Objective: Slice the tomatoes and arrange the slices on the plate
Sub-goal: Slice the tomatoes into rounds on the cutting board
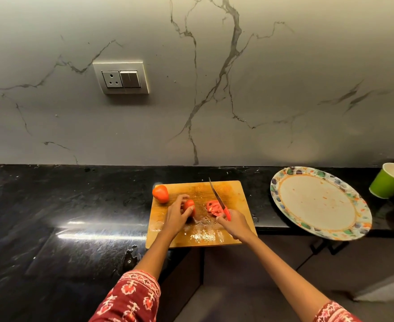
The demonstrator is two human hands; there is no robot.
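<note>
Fingers of left hand [178, 213] curled round a tomato piece [189, 206], grasping it at the middle of the cutting board [198, 238]. Right hand [234, 223] fingers clenched on the red handle of a knife [219, 201]; blade slants up toward frame top, tip raised over the board's far edge. Cut slices [213, 208] lie just beside the blade, pale wet flesh showing. Whole tomato [160, 194] sits at the board's upper left corner. Board wet near its lower edge. Patterned plate [284, 182] holds no slices, right of the board on the black desk [63, 205]; green cup [389, 182] at far right. Both forearms reach in from the bottom, red printed sleeves.
</note>
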